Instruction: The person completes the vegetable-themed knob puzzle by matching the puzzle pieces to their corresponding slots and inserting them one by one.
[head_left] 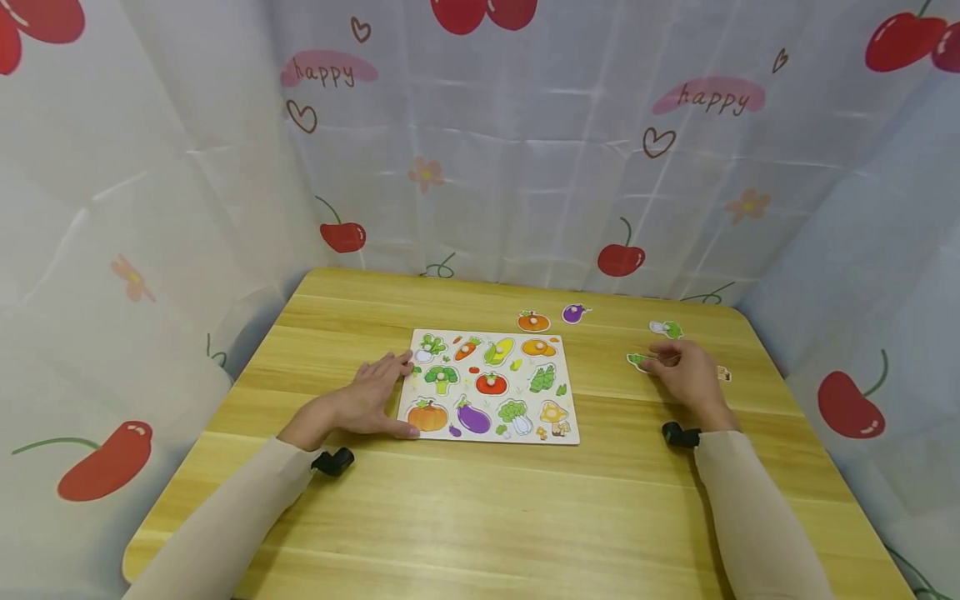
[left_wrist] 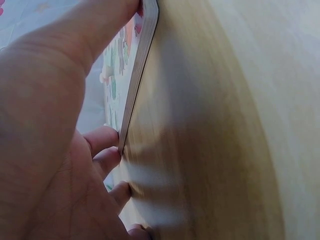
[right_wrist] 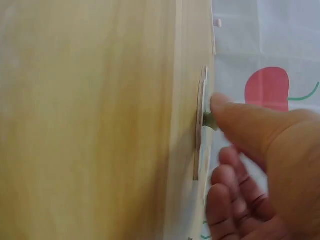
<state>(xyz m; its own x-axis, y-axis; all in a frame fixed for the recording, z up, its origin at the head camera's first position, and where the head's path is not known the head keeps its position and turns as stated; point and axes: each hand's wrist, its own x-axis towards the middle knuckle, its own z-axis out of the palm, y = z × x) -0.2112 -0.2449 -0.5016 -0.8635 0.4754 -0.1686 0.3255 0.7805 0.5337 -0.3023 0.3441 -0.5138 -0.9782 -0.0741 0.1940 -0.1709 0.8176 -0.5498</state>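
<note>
The vegetable puzzle board [head_left: 465, 350] lies flat on the wooden table. My left hand [head_left: 367, 396] rests spread at its left edge, thumb at the near corner and fingertips along the side; in the left wrist view those fingers [left_wrist: 102, 137] touch the board's edge. On the right, my right hand [head_left: 686, 375] pinches a green vegetable puzzle piece [head_left: 637, 361] low over the table. The right wrist view shows the piece edge-on, its green knob [right_wrist: 209, 120] at my thumb; the index finger is largely hidden behind the thumb, the other fingers loosely curled.
Loose pieces lie around: a pumpkin [head_left: 534, 322] and an eggplant [head_left: 573, 314] behind the board, a leafy cabbage [head_left: 667, 330] at the back right, and a mushroom piece [head_left: 723, 373] partly hidden beyond my right hand. Cherry-print curtains [head_left: 510, 192] enclose the table's back and sides.
</note>
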